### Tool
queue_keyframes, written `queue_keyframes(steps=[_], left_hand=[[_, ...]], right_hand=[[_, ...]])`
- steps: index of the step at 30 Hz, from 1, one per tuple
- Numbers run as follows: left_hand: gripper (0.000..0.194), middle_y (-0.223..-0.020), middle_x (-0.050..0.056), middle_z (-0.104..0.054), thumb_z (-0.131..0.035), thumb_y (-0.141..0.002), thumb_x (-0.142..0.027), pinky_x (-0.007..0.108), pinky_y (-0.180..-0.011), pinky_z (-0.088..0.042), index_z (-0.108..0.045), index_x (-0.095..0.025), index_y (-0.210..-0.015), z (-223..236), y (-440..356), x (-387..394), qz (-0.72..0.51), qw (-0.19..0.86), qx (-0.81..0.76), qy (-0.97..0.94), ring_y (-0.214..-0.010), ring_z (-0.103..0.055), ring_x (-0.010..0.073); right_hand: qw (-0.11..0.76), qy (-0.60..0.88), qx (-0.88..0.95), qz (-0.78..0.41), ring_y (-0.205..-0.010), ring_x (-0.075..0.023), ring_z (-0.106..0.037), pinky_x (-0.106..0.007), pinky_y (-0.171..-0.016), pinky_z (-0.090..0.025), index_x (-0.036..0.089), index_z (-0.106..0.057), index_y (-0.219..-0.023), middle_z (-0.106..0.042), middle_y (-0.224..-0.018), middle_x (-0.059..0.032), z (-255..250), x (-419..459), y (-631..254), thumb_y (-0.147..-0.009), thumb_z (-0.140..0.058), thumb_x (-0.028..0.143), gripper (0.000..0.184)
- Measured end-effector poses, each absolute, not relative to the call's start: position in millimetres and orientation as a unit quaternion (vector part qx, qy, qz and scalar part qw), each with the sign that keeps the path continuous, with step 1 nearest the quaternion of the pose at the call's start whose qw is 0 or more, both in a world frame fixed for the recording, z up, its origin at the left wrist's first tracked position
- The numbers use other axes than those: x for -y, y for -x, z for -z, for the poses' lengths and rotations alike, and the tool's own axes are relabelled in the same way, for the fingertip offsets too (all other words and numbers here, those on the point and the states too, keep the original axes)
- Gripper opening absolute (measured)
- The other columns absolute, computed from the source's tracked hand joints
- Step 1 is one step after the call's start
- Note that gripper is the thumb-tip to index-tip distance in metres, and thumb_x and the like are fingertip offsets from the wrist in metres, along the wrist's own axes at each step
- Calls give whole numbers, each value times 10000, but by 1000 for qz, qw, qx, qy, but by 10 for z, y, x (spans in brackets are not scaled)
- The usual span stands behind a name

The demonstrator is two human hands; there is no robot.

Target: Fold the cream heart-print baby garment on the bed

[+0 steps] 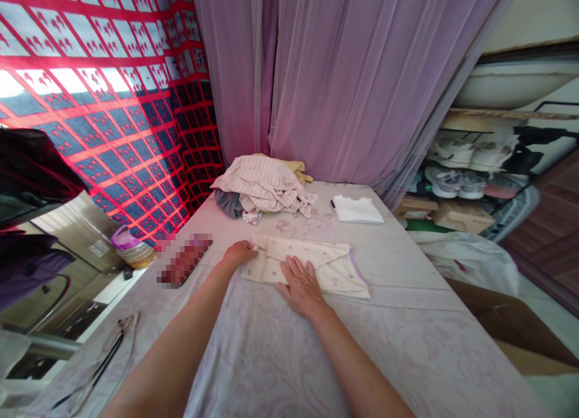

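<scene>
A cream garment (325,258) with small printed spots and a lilac edge lies partly folded on the cloth-covered table. My right hand (301,285) rests flat on its middle, fingers spread. At the garment's left end, my left hand (242,253) pinches the edge between thumb and curled fingers. Behind it is a loose heap of clothes (265,183), with a striped pink piece on top and grey and yellow ones beneath. A folded white garment (358,209) lies at the back right, apart from both hands.
A blurred-out reddish object (186,261) lies left of my left forearm. Several cords (108,357) trail along the near left edge. Purple curtains (353,86) hang behind the table. At the right stand a shoe rack (465,164) and an open cardboard box (511,321).
</scene>
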State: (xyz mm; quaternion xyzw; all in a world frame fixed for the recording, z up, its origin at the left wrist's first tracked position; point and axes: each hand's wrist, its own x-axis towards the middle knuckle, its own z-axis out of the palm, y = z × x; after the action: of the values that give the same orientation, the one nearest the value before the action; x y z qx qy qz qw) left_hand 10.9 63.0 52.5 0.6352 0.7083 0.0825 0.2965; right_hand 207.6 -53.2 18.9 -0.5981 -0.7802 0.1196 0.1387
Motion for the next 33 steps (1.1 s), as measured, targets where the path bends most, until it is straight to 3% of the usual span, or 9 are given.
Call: queue_keyframes(steps=[5, 11, 14, 18, 21, 25, 29, 33], left_hand=[[207, -812, 15, -693, -572, -754, -278, 203, -551, -441, -590, -167, -928, -623, -200, -554, -152, 366, -688, -609, -725, -649, 150], [470, -989, 57, -683, -555, -813, -274, 187, -573, -468, -417, -162, -1248, -787, -512, -491, -241, 409, -641, -603, -751, -665, 123], [512, -951, 55, -694, -584, -787, -253, 201, -580, -469, -417, -161, -1262, -813, -742, -479, -248, 407, -623, -620, -721, -662, 129], [515, -915, 51, -706, -643, -717, -234, 229, -641, -478, -499, -172, -1208, -765, -1095, -439, -232, 392, -603, -655, -769, -669, 164], [461, -881, 59, -717, -631, -729, -268, 252, -639, -493, -541, -165, -1169, -676, -1331, -372, -214, 399, -587, -672, -733, -680, 179], [329, -957, 55, -716, -443, -856, -242, 234, -581, -514, -530, -183, -1168, -552, -1409, -314, -219, 416, -559, -683, -642, -679, 128], [366, -1168, 87, -646, -294, -908, -196, 292, -796, -529, -488, -183, -1218, -482, -1170, -359, -271, 362, -547, -704, -905, -671, 138], [411, -1393, 103, -477, -468, -852, -262, 370, -1103, -299, -510, -174, -1252, -331, -979, -385, -287, 305, -503, -756, -1302, -409, 203]], right_hand=[[214, 604, 747, -175, -1343, -239, -325, -461, -1109, -206, 170, -378, -1404, -394, -1440, -124, -215, 395, -2000, -910, -348, 441, 564], [410, 596, 594, -352, -1250, -222, -466, -384, -998, -410, 200, -426, -1374, -468, -1387, -115, -187, 88, -2076, -889, -330, 556, 609], [473, 562, 489, -470, -1110, -222, -584, -377, -838, -513, 235, -389, -1389, -511, -1343, -135, -211, 17, -2246, -881, -290, 624, 647], [523, 502, 373, -580, -941, -222, -660, -378, -713, -550, 245, -458, -1314, -626, -1188, -136, -307, 21, -2459, -869, -309, 647, 618], [525, 507, 384, -566, -817, -216, -681, -353, -651, -557, 205, -554, -1188, -697, -1006, -109, -316, 31, -2557, -858, -358, 620, 565], [521, 577, 389, -494, -744, -212, -677, -318, -622, -543, 167, -539, -1197, -716, -902, -77, -186, 3, -2614, -781, -554, 373, 464], [500, 612, 396, -468, -702, -192, -667, -290, -622, -523, 149, -445, -1302, -719, -863, -40, -77, -23, -2600, -684, -546, 167, 627], [462, 660, 433, -404, -712, -167, -650, -271, -680, -499, 186, -405, -1346, -713, -870, -10, -147, 10, -2589, -697, -493, 127, 657]])
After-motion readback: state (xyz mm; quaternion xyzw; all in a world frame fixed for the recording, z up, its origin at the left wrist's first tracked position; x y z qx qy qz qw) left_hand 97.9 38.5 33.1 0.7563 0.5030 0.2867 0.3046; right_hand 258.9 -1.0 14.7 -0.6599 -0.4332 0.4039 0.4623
